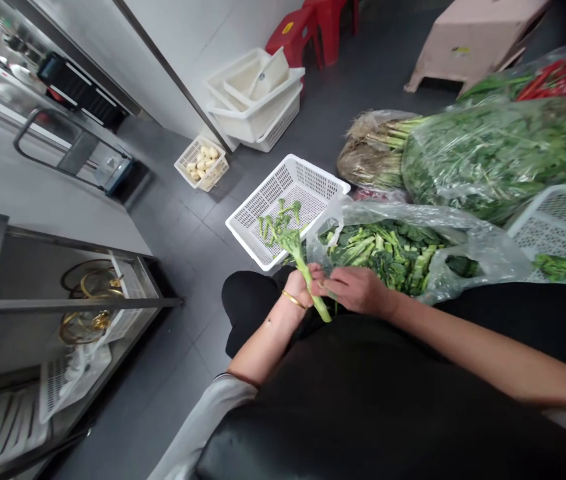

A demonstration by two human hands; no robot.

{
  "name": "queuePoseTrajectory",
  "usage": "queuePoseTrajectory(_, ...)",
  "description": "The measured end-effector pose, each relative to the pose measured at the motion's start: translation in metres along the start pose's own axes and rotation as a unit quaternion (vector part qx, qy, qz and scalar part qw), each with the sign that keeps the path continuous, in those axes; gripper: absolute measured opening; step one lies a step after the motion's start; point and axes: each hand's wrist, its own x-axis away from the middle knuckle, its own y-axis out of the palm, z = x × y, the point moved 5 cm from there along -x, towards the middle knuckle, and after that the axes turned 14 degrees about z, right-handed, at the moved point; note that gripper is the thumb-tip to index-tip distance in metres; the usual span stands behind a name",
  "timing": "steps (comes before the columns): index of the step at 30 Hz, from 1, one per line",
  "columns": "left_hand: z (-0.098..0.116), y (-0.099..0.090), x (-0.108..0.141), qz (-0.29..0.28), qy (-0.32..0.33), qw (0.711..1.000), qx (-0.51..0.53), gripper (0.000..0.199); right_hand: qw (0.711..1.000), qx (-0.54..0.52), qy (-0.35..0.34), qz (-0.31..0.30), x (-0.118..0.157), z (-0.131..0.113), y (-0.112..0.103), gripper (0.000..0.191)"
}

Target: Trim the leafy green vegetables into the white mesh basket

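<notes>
Our left hand (299, 287), a gold bangle (294, 299) at its wrist, clamps a long green vegetable stalk (310, 283), and our right hand (355, 290) closes against it. The stalk sits above a clear plastic bag (483, 253) of cut greens, beside a white perforated plastic basket (287, 200).

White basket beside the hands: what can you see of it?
The white perforated plastic basket is rectangular and shallow, with lattice walls and a finely holed base. It sits flat, turned at an angle, on the dark grey tiled floor. Trimmed green vegetable pieces lie inside, and a clear plastic bag overlaps its right corner.
</notes>
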Motion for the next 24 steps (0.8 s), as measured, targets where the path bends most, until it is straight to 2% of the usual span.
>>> queuePoseTrajectory(2, -0.002, 0.000, 0.006, -0.059, -0.064, 0.995, -0.047, 0.018, 0.989, -0.070, 0.130, 0.008, 0.009, 0.012, -0.006, 0.032)
queuePoseTrajectory(4, -0.008, 0.002, 0.011, -0.122, -0.116, 0.981, -0.101, 0.014, 0.946, -0.139, 0.294, -0.011, 0.012, 0.028, -0.007, 0.032)
queuePoseTrajectory(5, -0.013, 0.005, 0.011, -0.141, -0.131, 0.974, -0.123, 0.011, 0.916, -0.182, 0.355, -0.043, 0.011, 0.033, -0.004, 0.033)
queuePoseTrajectory(7, -0.022, 0.010, 0.009, -0.156, -0.153, 0.961, -0.170, 0.007, 0.858, -0.279, 0.411, -0.131, 0.003, 0.035, 0.005, 0.034)
queuePoseTrajectory(9, -0.033, 0.015, 0.005, -0.150, -0.168, 0.950, -0.215, 0.007, 0.820, -0.343, 0.423, -0.175, -0.005, 0.035, 0.013, 0.035)
queuePoseTrajectory(11, -0.038, 0.018, -0.001, -0.122, -0.137, 0.957, -0.224, 0.013, 0.817, -0.339, 0.436, -0.162, -0.006, 0.042, 0.018, 0.036)
queuePoseTrajectory(12, -0.038, 0.019, -0.003, -0.101, -0.096, 0.968, -0.209, 0.017, 0.824, -0.317, 0.446, -0.148, -0.004, 0.048, 0.019, 0.037)
queuePoseTrajectory(14, -0.031, 0.017, -0.005, -0.050, 0.034, 0.986, -0.152, 0.024, 0.845, -0.252, 0.455, -0.124, 0.005, 0.057, 0.020, 0.039)
queuePoseTrajectory(16, -0.023, 0.014, -0.001, -0.017, 0.149, 0.982, -0.113, 0.027, 0.890, -0.159, 0.418, -0.087, 0.011, 0.057, 0.016, 0.038)
queuePoseTrajectory(17, -0.021, 0.014, 0.001, -0.010, 0.176, 0.978, -0.109, 0.027, 0.920, -0.105, 0.373, -0.060, 0.012, 0.051, 0.012, 0.036)
queuePoseTrajectory(19, -0.012, 0.011, 0.002, 0.007, 0.195, 0.975, -0.101, 0.027, 0.973, -0.012, 0.229, -0.020, 0.010, 0.027, 0.004, 0.031)
queuePoseTrajectory(20, -0.006, 0.010, 0.002, 0.012, 0.191, 0.977, -0.093, 0.026, 0.989, 0.009, 0.145, -0.020, 0.010, 0.011, 0.003, 0.029)
queuePoseTrajectory(22, 0.011, 0.008, 0.004, 0.000, 0.182, 0.981, -0.072, 0.021, 0.998, -0.012, 0.012, -0.065, 0.014, -0.017, 0.004, 0.026)
queuePoseTrajectory(23, 0.020, 0.008, 0.006, -0.023, 0.176, 0.982, -0.069, 0.018, 0.995, -0.040, -0.017, -0.089, 0.015, -0.023, 0.004, 0.025)
queuePoseTrajectory(24, 0.028, 0.008, 0.009, -0.054, 0.168, 0.982, -0.074, 0.015, 0.992, -0.069, -0.010, -0.103, 0.015, -0.023, 0.003, 0.022)
